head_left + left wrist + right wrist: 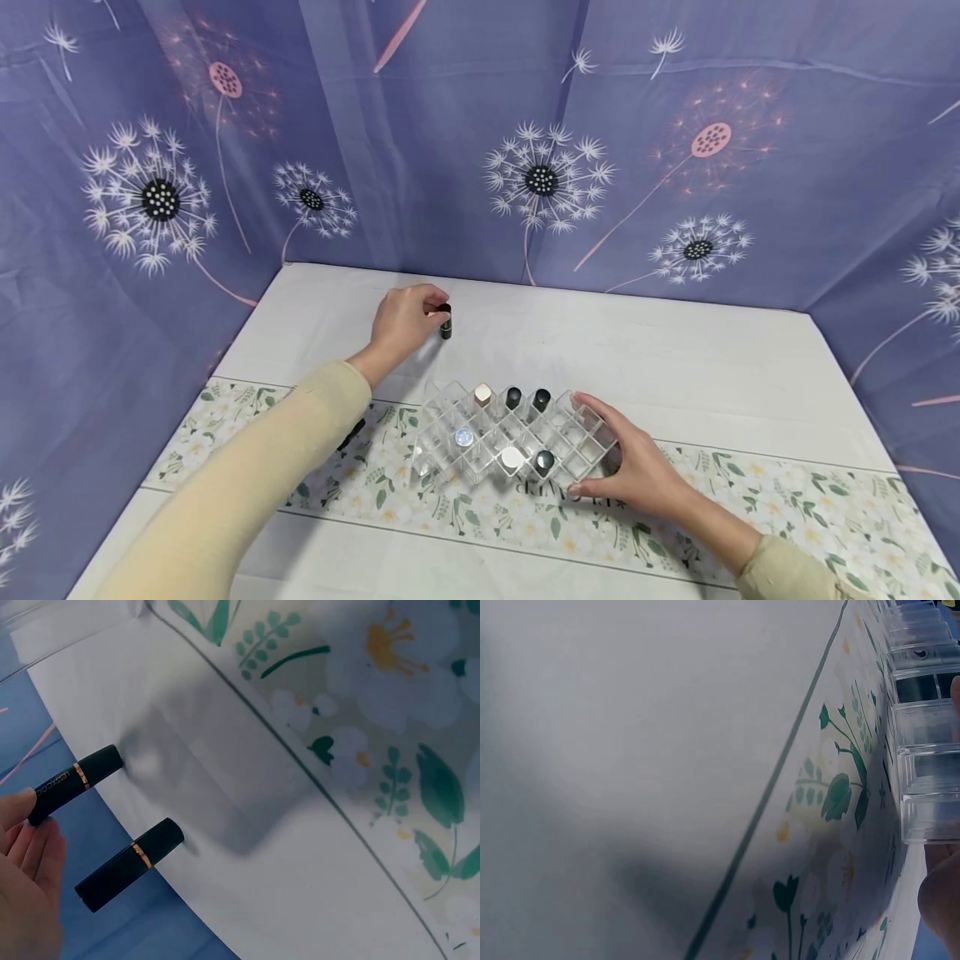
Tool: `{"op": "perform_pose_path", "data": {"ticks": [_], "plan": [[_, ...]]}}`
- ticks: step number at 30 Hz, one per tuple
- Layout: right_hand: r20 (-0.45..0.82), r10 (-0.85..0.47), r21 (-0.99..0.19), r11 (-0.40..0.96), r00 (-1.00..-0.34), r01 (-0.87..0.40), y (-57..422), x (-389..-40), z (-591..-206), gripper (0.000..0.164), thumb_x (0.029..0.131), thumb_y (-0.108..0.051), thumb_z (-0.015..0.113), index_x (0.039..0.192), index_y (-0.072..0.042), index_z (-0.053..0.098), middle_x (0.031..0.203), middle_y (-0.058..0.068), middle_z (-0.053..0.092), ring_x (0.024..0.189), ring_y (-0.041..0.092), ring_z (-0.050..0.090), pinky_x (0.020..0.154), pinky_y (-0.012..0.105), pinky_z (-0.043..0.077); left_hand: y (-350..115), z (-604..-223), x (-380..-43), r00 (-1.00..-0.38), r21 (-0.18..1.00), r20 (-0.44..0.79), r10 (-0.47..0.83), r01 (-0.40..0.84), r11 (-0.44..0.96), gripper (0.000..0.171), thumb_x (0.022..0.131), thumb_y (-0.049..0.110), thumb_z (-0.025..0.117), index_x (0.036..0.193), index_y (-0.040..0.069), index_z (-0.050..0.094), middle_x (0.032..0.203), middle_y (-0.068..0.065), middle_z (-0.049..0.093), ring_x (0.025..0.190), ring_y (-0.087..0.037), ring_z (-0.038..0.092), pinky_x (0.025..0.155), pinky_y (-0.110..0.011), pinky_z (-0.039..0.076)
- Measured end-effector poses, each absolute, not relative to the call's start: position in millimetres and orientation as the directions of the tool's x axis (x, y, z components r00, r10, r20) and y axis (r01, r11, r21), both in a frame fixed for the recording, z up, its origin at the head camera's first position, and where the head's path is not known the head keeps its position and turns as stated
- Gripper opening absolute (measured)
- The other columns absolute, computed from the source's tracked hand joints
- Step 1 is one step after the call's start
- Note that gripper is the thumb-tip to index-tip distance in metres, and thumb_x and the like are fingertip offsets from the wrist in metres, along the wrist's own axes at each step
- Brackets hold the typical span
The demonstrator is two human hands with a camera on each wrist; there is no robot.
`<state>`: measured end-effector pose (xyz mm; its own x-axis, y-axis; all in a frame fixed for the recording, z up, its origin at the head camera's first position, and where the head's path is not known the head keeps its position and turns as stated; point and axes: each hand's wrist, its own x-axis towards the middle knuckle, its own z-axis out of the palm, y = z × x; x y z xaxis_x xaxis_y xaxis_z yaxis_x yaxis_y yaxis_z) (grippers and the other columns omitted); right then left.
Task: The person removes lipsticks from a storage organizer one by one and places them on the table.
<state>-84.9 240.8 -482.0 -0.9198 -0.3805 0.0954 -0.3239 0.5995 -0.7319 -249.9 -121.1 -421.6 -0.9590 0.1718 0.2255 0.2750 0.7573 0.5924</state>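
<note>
My left hand (405, 321) pinches a black lipstick tube (75, 784) with a gold band and small lettering between thumb and fingers, over the white rear of the table. Close beside it in the left wrist view stands a second black lipstick tube (129, 864), also gold-banded. A clear lipstick organizer (442, 412) with diamond-shaped slots sits on the floral strip. My right hand (637, 467) grips its right end, thumb at the near side and fingers at the far side. Several tubes stand in the slots, among them a white cap (512, 460) and a blue top (464, 436).
A white cloth with a floral band (750, 500) covers the table (675, 358). Purple dandelion-print curtain (450, 167) rises behind it and at both sides. Some small dark item (351, 434) shows beside the left forearm.
</note>
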Motion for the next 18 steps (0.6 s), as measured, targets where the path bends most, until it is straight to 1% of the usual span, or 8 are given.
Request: {"op": "perform_pose_path", "data": {"ticks": [2, 9, 12, 18], "plan": [[0.095, -0.379, -0.732, 0.600, -0.920, -0.323, 240.8, -84.9, -482.0, 0.125, 0.065, -0.046, 0.102, 0.168, -0.026, 0.034, 0.167, 0.011, 0.044, 0.149, 0.043, 0.045, 0.116, 0.071, 0.041, -120.6, -422.9, -249.1, -0.956, 0.586, 0.235, 0.173, 0.282, 0.760, 0.025, 0.094, 0.014, 0.083, 0.119, 0.009, 0.080, 0.114, -0.007, 0.081, 0.101, -0.025, 0.078, 0.096, -0.045, 0.059], [0.091, -0.376, -0.731, 0.603, -0.922, -0.318, 240.5, -84.6, -482.3, 0.125, 0.065, -0.045, 0.103, 0.168, -0.020, 0.036, 0.167, 0.012, 0.044, 0.148, 0.044, 0.046, 0.115, 0.071, 0.042, -119.8, -426.1, -248.9, -0.953, 0.580, 0.254, 0.167, 0.288, 0.762, 0.025, 0.095, 0.014, 0.083, 0.119, 0.008, 0.080, 0.113, -0.008, 0.081, 0.102, -0.025, 0.078, 0.095, -0.044, 0.060], [0.090, -0.376, -0.732, 0.603, -0.922, -0.318, 240.3, -84.7, -482.2, 0.125, 0.065, -0.044, 0.103, 0.168, -0.020, 0.036, 0.167, 0.011, 0.044, 0.148, 0.043, 0.046, 0.116, 0.071, 0.042, -120.0, -426.8, -250.1, -0.956, 0.586, 0.250, 0.153, 0.276, 0.762, 0.025, 0.095, 0.014, 0.083, 0.119, 0.008, 0.080, 0.113, -0.007, 0.081, 0.101, -0.024, 0.078, 0.096, -0.043, 0.060], [0.093, -0.375, -0.733, 0.601, -0.922, -0.318, 240.1, -85.1, -482.2, 0.126, 0.065, -0.044, 0.103, 0.168, -0.020, 0.035, 0.167, 0.011, 0.044, 0.149, 0.043, 0.046, 0.116, 0.070, 0.041, -120.0, -426.7, -250.6, -0.959, 0.600, 0.236, 0.156, 0.271, 0.753, 0.027, 0.095, 0.014, 0.083, 0.121, 0.006, 0.079, 0.114, -0.008, 0.081, 0.101, -0.025, 0.078, 0.094, -0.044, 0.060]]}}
